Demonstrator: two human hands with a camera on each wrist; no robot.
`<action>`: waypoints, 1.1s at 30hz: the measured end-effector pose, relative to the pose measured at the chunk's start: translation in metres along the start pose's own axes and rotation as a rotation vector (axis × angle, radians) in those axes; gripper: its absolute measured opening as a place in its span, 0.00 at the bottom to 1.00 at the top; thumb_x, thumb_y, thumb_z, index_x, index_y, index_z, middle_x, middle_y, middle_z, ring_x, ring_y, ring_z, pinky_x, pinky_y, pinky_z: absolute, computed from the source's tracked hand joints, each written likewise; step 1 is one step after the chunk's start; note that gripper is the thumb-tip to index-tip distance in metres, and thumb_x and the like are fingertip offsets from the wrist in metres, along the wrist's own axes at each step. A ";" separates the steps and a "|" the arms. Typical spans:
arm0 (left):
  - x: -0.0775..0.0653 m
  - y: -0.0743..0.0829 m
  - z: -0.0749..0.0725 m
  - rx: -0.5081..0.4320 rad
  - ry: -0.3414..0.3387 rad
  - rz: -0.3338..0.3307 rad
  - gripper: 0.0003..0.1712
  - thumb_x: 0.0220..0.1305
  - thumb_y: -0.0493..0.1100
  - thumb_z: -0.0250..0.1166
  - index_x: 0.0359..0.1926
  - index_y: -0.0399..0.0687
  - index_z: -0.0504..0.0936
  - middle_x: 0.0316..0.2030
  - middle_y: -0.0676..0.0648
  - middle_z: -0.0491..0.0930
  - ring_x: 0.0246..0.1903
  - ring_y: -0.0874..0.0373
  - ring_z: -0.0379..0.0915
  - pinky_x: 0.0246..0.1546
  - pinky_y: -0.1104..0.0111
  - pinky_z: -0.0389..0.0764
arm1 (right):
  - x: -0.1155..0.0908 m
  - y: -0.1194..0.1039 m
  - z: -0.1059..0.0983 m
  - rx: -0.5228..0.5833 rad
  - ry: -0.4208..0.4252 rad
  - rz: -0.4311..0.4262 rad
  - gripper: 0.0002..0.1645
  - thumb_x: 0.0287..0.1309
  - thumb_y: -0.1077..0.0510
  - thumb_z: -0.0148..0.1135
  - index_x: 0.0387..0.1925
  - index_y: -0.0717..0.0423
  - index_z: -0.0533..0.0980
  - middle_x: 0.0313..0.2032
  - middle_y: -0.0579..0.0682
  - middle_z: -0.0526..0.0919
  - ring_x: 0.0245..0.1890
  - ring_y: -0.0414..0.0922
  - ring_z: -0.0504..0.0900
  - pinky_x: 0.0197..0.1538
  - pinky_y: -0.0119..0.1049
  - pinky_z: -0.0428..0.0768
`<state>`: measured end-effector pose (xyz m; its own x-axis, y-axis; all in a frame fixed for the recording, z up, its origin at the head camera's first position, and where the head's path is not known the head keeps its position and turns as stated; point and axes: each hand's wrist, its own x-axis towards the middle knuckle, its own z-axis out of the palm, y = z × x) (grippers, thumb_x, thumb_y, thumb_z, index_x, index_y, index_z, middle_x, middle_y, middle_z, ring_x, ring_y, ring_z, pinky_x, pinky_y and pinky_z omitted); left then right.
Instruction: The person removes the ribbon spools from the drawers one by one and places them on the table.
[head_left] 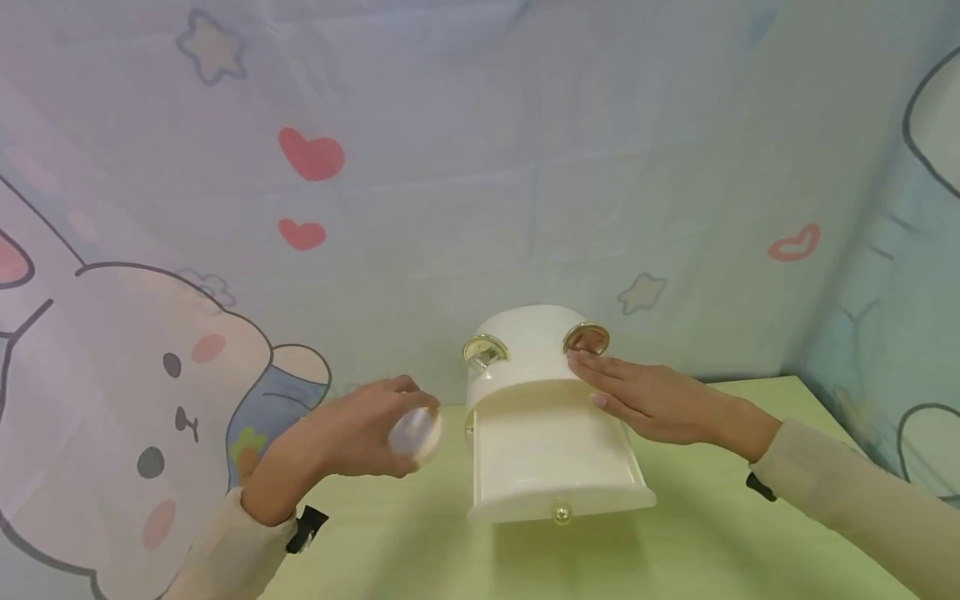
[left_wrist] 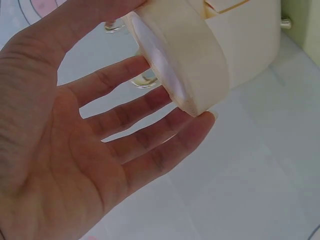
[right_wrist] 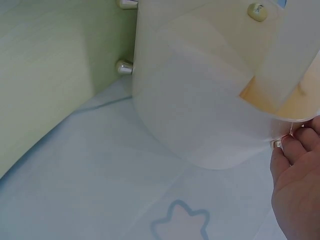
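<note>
Left hand (head_left: 367, 429) grips a round piece (head_left: 422, 437) beside a cream box (head_left: 536, 360) with its drawer (head_left: 517, 505) out

The box stands on the pale green desk (head_left: 712, 533), and its drawer is drawn out toward 6 o'clock, a small gold knob (head_left: 562, 513) on the drawer's front. Two round gold-rimmed discs sit on the box's upper part: the left disc (head_left: 495, 343) near 11 o'clock, the right disc (head_left: 588, 337) near 1 o'clock. Small metallic feet (right_wrist: 125, 67) show on the box's underside in the right wrist view.

At 9 o'clock from the box, apart from it in the head view, the left hand grasps the thick round piece between thumb and fingers; the piece has a cream rim and a whitish face. At 3 o'clock, the right hand (head_left: 656, 404) grasps nothing; its fingers reach out nearly straight, tips against the box just below the right disc.

Behind hangs a printed backdrop (head_left: 450, 150), with a large cartoon rabbit (head_left: 97, 400) at 9 o'clock and two solid red hearts (head_left: 313, 158) toward 10 and 11 o'clock.
</note>
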<state>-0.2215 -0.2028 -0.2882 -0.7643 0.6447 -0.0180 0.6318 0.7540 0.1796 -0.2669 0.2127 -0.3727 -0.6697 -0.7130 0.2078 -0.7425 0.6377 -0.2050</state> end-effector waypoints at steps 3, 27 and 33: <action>-0.002 -0.008 0.006 -0.009 0.002 -0.003 0.34 0.51 0.45 0.79 0.61 0.51 0.82 0.55 0.44 0.80 0.44 0.51 0.79 0.38 0.64 0.82 | 0.000 0.000 0.000 -0.004 0.014 -0.006 0.34 0.83 0.46 0.43 0.83 0.46 0.53 0.84 0.47 0.55 0.81 0.52 0.61 0.74 0.54 0.72; -0.013 -0.095 0.073 -0.101 0.002 -0.144 0.37 0.49 0.45 0.81 0.61 0.44 0.81 0.50 0.43 0.80 0.40 0.55 0.78 0.37 0.64 0.80 | 0.000 -0.001 -0.002 -0.001 0.002 0.013 0.35 0.83 0.45 0.43 0.84 0.45 0.53 0.84 0.45 0.54 0.82 0.49 0.60 0.75 0.53 0.71; -0.017 -0.116 0.091 -0.101 0.030 -0.142 0.36 0.48 0.45 0.82 0.60 0.42 0.82 0.50 0.43 0.80 0.40 0.56 0.78 0.37 0.64 0.80 | 0.000 -0.002 0.000 0.005 0.010 0.007 0.34 0.83 0.45 0.43 0.83 0.46 0.54 0.84 0.45 0.55 0.82 0.50 0.61 0.75 0.53 0.71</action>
<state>-0.2698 -0.2901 -0.3984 -0.8494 0.5273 -0.0215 0.5020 0.8199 0.2752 -0.2658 0.2118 -0.3719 -0.6751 -0.7054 0.2159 -0.7376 0.6413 -0.2113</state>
